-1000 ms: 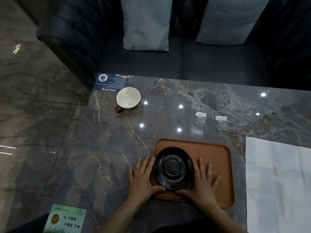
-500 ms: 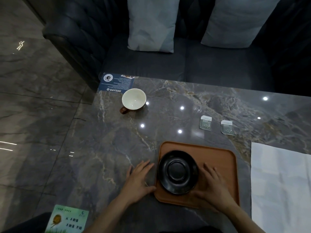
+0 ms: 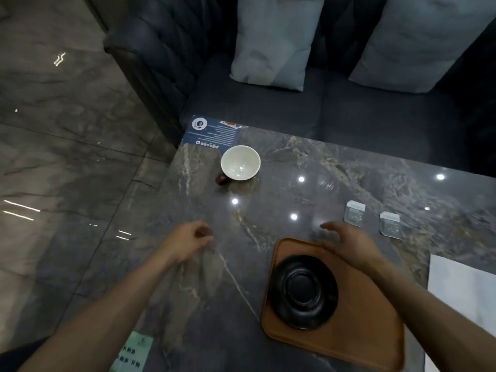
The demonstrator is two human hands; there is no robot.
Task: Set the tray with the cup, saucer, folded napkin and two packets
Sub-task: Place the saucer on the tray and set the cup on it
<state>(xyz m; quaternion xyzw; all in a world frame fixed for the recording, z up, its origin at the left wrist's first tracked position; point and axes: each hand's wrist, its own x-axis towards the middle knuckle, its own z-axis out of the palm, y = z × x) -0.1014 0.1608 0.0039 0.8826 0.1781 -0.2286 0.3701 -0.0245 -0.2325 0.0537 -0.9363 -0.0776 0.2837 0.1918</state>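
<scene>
Counts: 1 tray (image 3: 357,336) on desk (image 3: 308,162), 1 black saucer (image 3: 303,291) on its left half. 1 cup (image 3: 240,162) far-left, off tray. 2 packets (image 3: 354,213) (image 3: 389,223) side by side beyond tray. 1 napkin (image 3: 464,299) right edge. Left hand (image 3: 188,240) fingers loosely curled, empty. Right hand (image 3: 351,242) above tray's far edge, fingers spread, empty.

Lounge or cafe seating — dark sofa (image 3: 295,108), cushions (image 3: 273,41), marble table (image 3: 335,167).
</scene>
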